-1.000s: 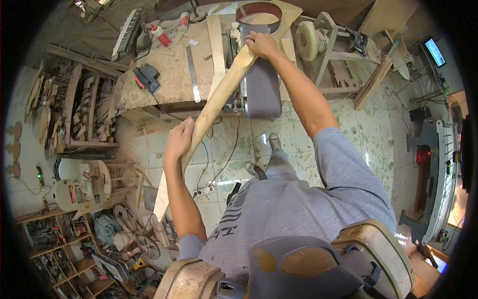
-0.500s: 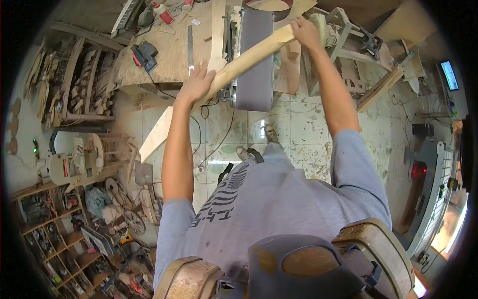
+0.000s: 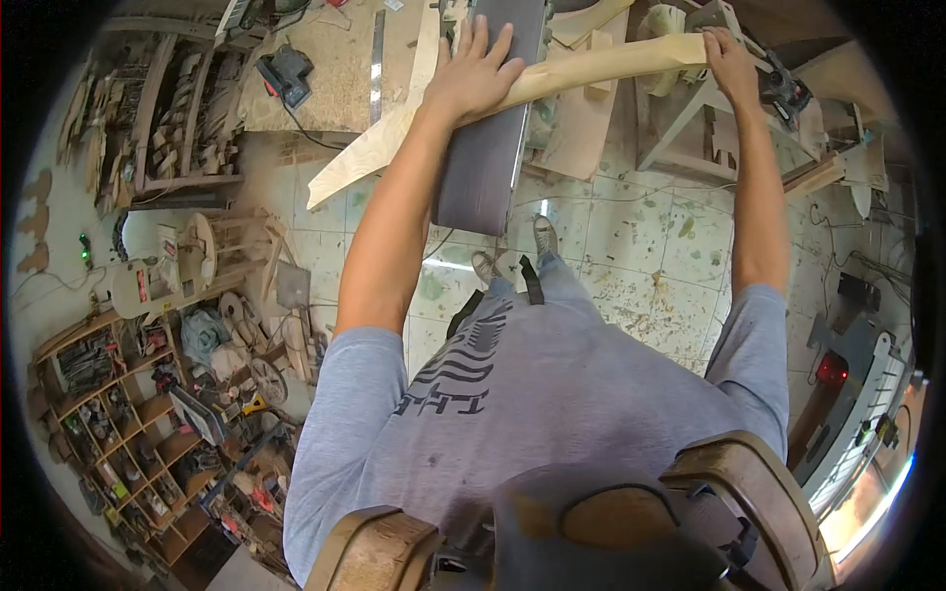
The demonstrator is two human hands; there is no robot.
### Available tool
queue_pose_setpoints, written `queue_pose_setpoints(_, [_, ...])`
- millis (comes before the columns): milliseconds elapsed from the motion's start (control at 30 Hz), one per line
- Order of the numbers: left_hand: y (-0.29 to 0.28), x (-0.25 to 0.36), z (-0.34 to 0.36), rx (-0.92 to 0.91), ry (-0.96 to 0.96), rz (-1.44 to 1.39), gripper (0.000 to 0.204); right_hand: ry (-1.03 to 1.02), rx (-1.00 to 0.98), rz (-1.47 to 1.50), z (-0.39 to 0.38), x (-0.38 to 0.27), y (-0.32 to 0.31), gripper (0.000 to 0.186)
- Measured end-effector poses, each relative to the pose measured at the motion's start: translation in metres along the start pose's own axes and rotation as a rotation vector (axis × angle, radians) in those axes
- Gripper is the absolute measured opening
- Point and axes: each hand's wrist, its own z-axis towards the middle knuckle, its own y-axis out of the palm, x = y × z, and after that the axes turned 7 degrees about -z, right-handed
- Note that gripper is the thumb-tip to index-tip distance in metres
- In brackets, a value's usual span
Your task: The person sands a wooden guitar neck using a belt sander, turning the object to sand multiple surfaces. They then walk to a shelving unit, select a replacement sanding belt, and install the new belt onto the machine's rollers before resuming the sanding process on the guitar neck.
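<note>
A long, curved pale wooden piece [image 3: 611,65] lies slantwise across the dark belt of a belt sander [image 3: 477,187]. Its broad, angled end points to the lower left, past my left forearm. My left hand [image 3: 475,77] rests flat on the wood above the belt, fingers spread and thumb out to the right. At the far right end, my right hand [image 3: 730,65] is closed round the tip of the piece, its fingers bent over the edge. Part of the wood is hidden under my left hand and wrist.
A workbench [image 3: 335,84] at the left of the sander bears a black power tool [image 3: 285,75] with a cord and a metal ruler [image 3: 376,69]. Wooden stands [image 3: 680,128] are on the right. Shelves of clutter [image 3: 128,443] fill the lower left.
The wooden piece has shifted to the right and turned closer to level across the belt. Both hands moved right with it, and the left fingers are now more widely spread.
</note>
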Motion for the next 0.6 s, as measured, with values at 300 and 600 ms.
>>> queue_pose_setpoints(300, [0.010, 0.021, 0.017, 0.030, -0.009, -0.056, 0.072, 0.004, -0.081, -0.043, 0.035, 0.022, 0.001, 0.052])
queue_pose_setpoints(600, [0.007, 0.013, 0.016, 0.037, -0.104, -0.187, 0.080, -0.014, 0.072, -0.199, 0.047, -0.035, -0.011, 0.040])
